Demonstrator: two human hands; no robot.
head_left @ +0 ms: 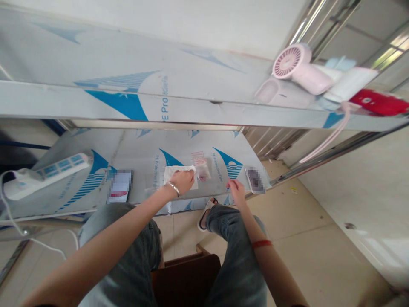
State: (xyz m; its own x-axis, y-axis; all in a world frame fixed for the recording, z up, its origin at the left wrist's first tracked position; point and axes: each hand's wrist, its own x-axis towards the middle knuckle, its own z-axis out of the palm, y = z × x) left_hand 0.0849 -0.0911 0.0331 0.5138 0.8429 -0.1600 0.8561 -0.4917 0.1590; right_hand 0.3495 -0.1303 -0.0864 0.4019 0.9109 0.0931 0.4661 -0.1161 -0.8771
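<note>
My left hand, with a silver bangle at the wrist, is closed over a white paper or cloth on the lower shelf. Its fingertips point toward a small clear bag with reddish contents, just to the right. What the fingers pinch, if anything, is too small to make out. My right hand is held near the shelf's front edge, fingers bent together, with a tiny red thing at the fingertips. Several thin pink-red sticks show at the bag's top. A faint clear plastic piece lies left of the white sheet.
A power strip with a white cable is at the left. One phone lies left of my hands, another to the right. The upper shelf holds a pink fan and a red packet. My knees are below.
</note>
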